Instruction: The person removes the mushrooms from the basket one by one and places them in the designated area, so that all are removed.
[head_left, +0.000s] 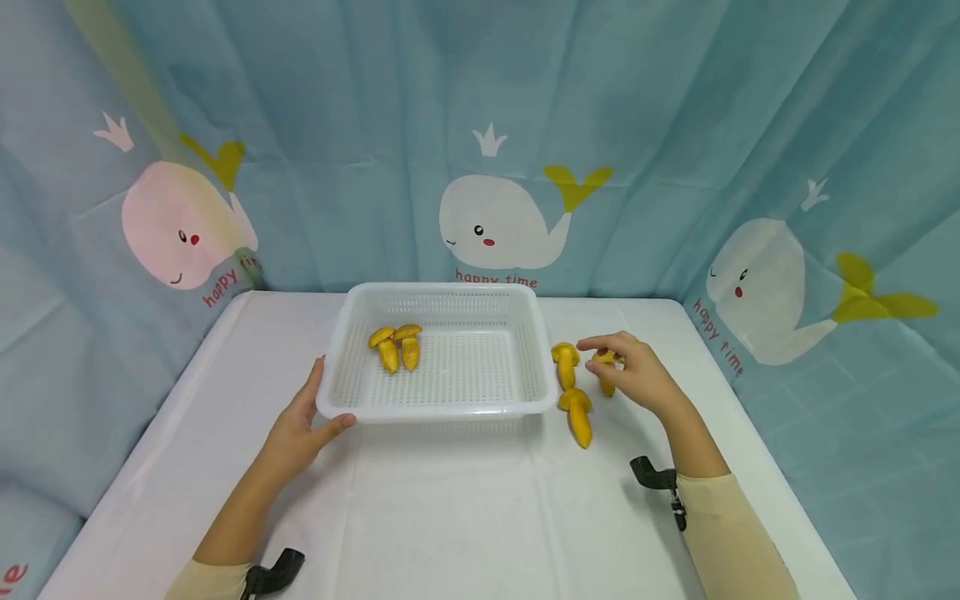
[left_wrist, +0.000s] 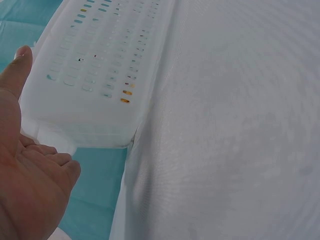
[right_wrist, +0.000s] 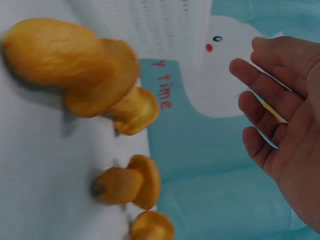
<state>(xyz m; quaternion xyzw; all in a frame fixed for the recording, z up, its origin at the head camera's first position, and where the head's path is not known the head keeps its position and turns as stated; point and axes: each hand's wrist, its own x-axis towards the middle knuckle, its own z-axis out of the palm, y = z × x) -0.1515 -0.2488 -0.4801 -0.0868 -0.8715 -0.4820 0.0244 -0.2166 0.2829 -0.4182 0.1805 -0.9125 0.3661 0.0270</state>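
A white perforated plastic basket [head_left: 465,362] stands towards the back of the table, with two yellow mushrooms [head_left: 409,350] lying in its left part. My left hand [head_left: 298,433] holds the basket's near left corner, thumb at the front rim and fingers along the left side. To the right of the basket, several more mushrooms [head_left: 577,415] lie on the cloth. Over these hovers my right hand [head_left: 630,371], fingers spread and nothing held, partly hiding one mushroom. In the right wrist view, a large near mushroom [right_wrist: 60,55] overlaps another.
A white cloth [head_left: 442,508] covers the table. Blue curtains [head_left: 337,167] printed with whales enclose the back and both sides. Each forearm has a black wrist mount [head_left: 654,475].
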